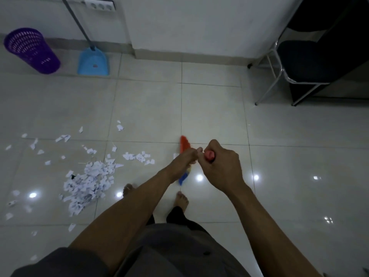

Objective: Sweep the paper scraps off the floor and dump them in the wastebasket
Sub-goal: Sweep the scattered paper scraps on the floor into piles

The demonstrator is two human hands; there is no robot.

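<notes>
White torn paper scraps (89, 182): 1 dense heap plus loose bits on the glossy tile floor (219, 116), left of your feet. 1 blurred orange-and-blue broom (184, 145): your right hand (221, 164) grips its red handle end, your left hand (183, 158) grips lower. 1 purple lattice wastebasket (30, 48) and 1 blue plastic dustpan (93, 61) sit by the wall.

Grips the top of the broom handle (209, 155) in the right hand (220, 164), fist closed, just right of frame centre. Holds it lower with the left hand (182, 159), fingers apparently curled round, though blurred. Stretches both bare forearms (139, 196) up from the bottom edge, converging mid-frame. Stands barefoot, feet (182, 199) just below the hands.
</notes>
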